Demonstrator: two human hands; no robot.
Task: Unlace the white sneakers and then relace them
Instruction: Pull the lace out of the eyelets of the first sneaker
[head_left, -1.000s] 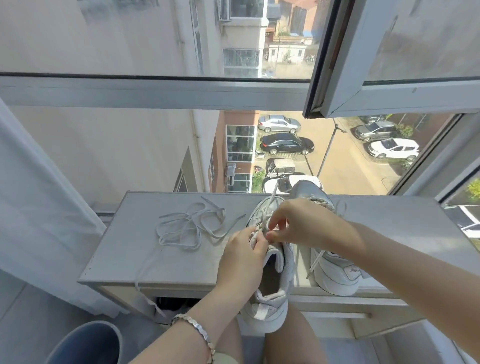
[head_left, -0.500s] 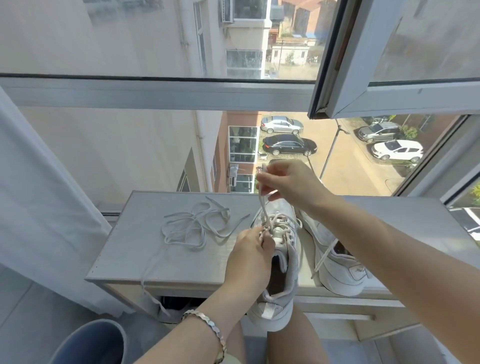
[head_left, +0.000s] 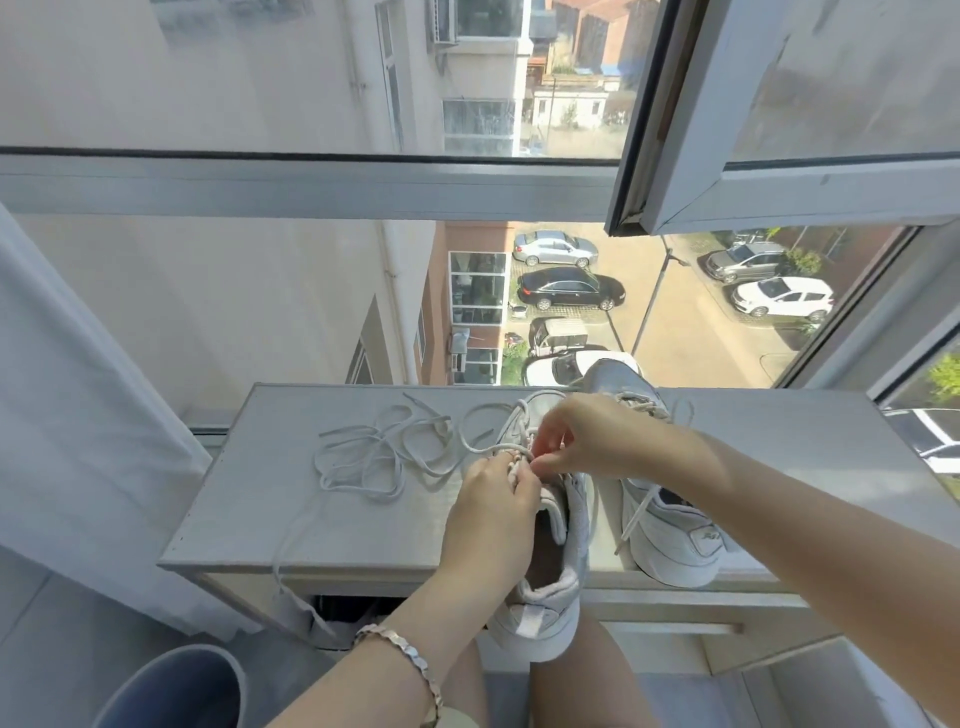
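Head view, looking down at a grey tabletop (head_left: 291, 525) set against a window (head_left: 311, 291). Two white sneakers side by side on it, toes toward the glass. Nearer sneaker (head_left: 550, 608) with its heel hanging over the front edge; second sneaker (head_left: 670, 540) just to its right, a lace end dangling down its side. Left hand (head_left: 493, 514), a bracelet (head_left: 405, 660) on its wrist, laid over the nearer sneaker's opening, fingers curled at the upper eyelets and gripping the lace (head_left: 515, 470) there. Right hand (head_left: 587, 436) just beyond, thumb and forefinger nipped on that same lace, fingertips all but meeting the left hand's. Loose lace (head_left: 374, 457) sprawled in loops to the left of the shoes, one end trailing off the front edge; impossible to tell whether joined to the piece being worked. Judged as mid-job on the nearer sneaker, busy at one eyelet; threading in or drawing out not clear from this alone. Next move, most likely: steady the eyelet row with the left hand, pass the tip through with the right, then draw the slack across without snagging the loops alongside.
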